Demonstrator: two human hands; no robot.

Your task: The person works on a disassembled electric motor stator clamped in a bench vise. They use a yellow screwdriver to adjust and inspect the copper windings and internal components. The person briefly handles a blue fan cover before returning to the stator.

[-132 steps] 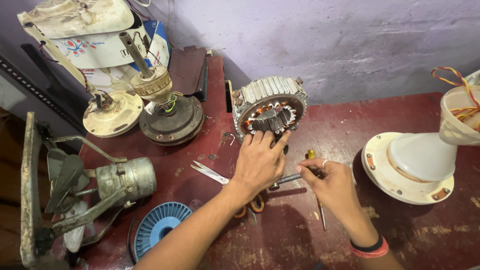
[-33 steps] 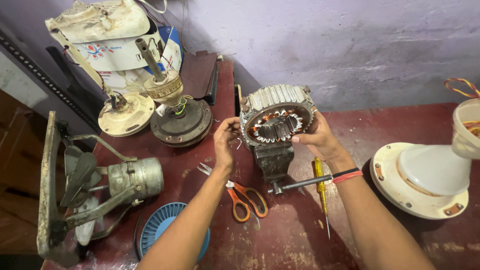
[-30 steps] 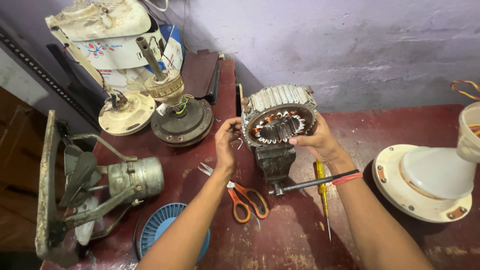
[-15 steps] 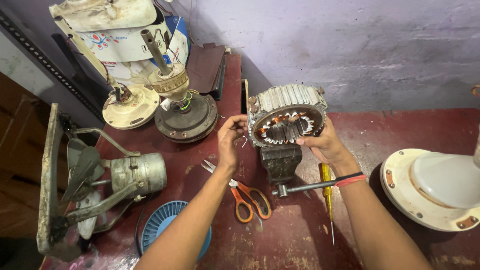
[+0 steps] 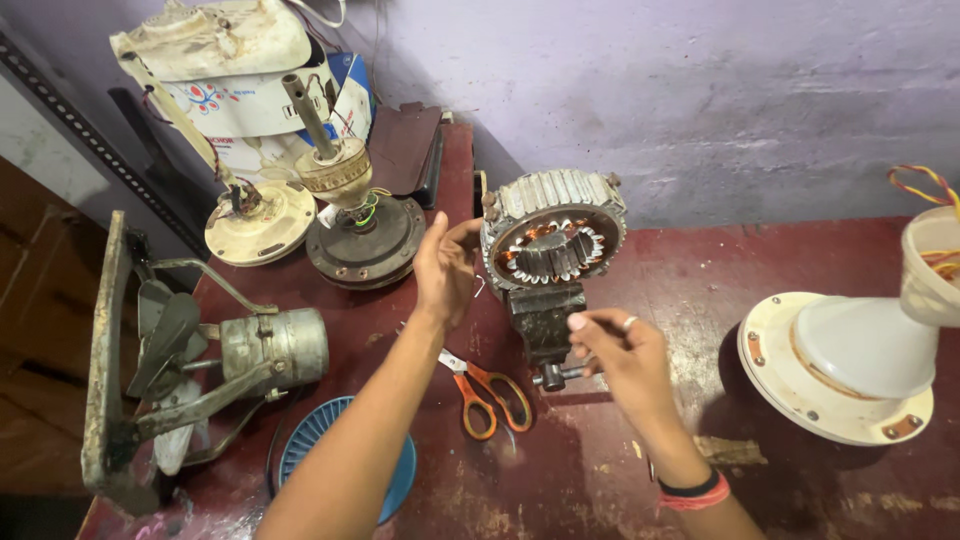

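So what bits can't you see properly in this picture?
- Head view: the vise front is partly covered by the right hand, so its handle end is hidden.
- The stator left rim sits behind the left hand.
- The white fan base is cut off by the right edge.
- The blue disc lies partly under the left forearm.

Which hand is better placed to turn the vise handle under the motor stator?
Right. The right hand already has its fingers at the vise handle below the vise. The left hand rests open against the side of the stator, higher up, better suited to steadying it.
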